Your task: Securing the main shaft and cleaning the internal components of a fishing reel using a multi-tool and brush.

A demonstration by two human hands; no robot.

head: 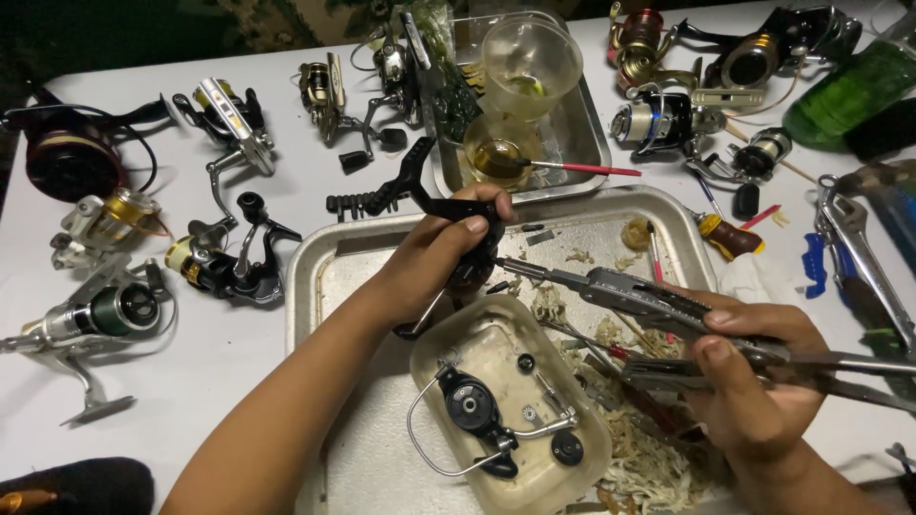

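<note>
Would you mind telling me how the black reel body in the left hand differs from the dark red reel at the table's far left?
The black reel body is held up in the left hand over the metal tray; the dark red reel lies untouched on the white table. The black one looks stripped, with no spool showing, while the red one looks whole. Both are fishing reels.

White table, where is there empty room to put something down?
Bare white table lies between the silver fishing reel and the large metal tray. That tray's near-left floor is bare too. The right side, around the chrome wrench, is crowded.
</note>
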